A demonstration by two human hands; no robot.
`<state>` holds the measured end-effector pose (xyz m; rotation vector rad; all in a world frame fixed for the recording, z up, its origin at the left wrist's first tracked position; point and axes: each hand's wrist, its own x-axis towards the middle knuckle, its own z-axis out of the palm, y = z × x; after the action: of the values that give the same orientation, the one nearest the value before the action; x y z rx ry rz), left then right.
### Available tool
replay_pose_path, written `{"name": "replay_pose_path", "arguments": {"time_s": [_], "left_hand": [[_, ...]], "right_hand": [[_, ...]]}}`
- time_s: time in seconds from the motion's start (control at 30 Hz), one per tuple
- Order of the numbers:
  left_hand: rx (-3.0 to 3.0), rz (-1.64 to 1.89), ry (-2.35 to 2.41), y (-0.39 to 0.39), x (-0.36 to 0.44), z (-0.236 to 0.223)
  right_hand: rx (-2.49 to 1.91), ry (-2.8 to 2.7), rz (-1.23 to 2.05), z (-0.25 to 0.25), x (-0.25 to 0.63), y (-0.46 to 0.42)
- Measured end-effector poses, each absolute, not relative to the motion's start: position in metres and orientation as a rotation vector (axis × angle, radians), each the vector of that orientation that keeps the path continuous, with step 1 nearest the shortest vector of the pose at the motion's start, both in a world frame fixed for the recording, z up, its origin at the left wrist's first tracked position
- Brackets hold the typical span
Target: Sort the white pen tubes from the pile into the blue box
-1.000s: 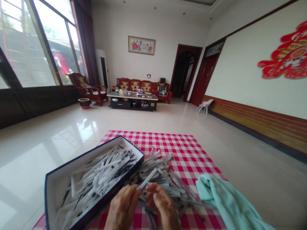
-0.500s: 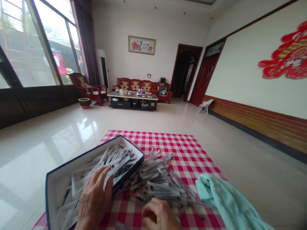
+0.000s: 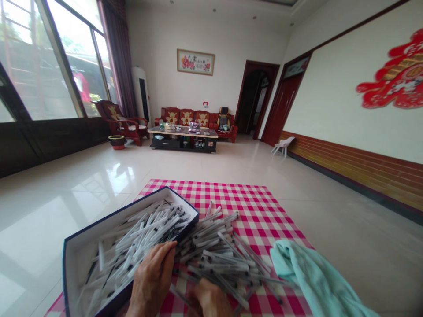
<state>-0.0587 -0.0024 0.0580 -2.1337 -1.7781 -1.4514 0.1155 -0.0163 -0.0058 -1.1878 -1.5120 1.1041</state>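
My left hand (image 3: 153, 275) is at the near long side of a blue-rimmed box (image 3: 77, 257), fingers pressed together and bent; what they hold, if anything, is hidden. Inside the box lie many thin whitish tubes with dark tips (image 3: 142, 237), like pen refills or slim pens. Lower and to the right, my right hand (image 3: 209, 299) is curled and slightly blurred, its fingers around the end of a translucent pen (image 3: 180, 294). A loose pile of translucent pens with black ends (image 3: 220, 251) lies just beyond that hand, right of the box.
A pink-and-white checked cloth (image 3: 261, 207) covers the table beneath everything. A mint-green cloth (image 3: 307, 268) hangs over its right edge. Farther off on the tiled floor stand a low coffee table (image 3: 183, 141), a wooden sofa (image 3: 185, 114) and a small chair (image 3: 283, 145).
My left hand has moved right, from over the box's contents to its near side. My right hand has shifted slightly left and down, and a pen now shows at its fingers.
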Motion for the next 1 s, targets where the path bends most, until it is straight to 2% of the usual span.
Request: {"name": "replay_pose_path", "arguments": {"time_s": [0.1, 0.2, 0.27, 0.33, 0.43, 0.53, 0.6, 0.73, 0.83, 0.9, 1.0], "left_hand": [[-2.193, -1.670, -1.921, -0.005, -0.053, 0.060], [-2.297, -1.953, -2.129, -0.006, -0.044, 0.058], [-2.395, -2.227, -2.246, -0.006, -0.038, 0.053], [-2.425, -2.543, -2.330, -0.005, -0.034, 0.048], [-2.196, -2.995, -2.495, -0.003, -0.030, 0.039], [-1.961, -3.311, -2.592, -0.003, -0.025, 0.033], [-2.104, -3.259, -2.591, -0.004, -0.021, 0.032], [-2.801, -2.647, -2.453, -0.008, -0.017, 0.036], [-2.992, -2.355, -2.331, -0.009, -0.020, 0.041], [-2.830, -2.459, -2.344, -0.008, -0.022, 0.042], [-2.472, -2.892, -2.351, -0.007, -0.024, 0.041]], "right_hand": [[-1.282, -1.677, 0.909, 0.028, 0.125, -0.020], [-1.302, -1.600, 0.982, 0.050, 0.134, -0.020], [-1.286, -1.498, 1.167, 0.055, 0.141, -0.018], [-1.175, -1.383, 1.489, 0.055, 0.148, -0.015], [-0.859, -1.099, 1.903, 0.052, 0.158, -0.012], [-0.616, -0.848, 1.891, 0.047, 0.161, -0.008], [-0.573, -0.802, 1.785, 0.042, 0.161, -0.006], [-0.680, -0.816, 1.584, 0.034, 0.155, -0.001], [-0.679, -0.793, 1.669, 0.034, 0.152, -0.004], [-0.625, -0.826, 1.811, 0.035, 0.150, -0.007], [-0.576, -0.943, 2.003, 0.037, 0.150, -0.012]]}}
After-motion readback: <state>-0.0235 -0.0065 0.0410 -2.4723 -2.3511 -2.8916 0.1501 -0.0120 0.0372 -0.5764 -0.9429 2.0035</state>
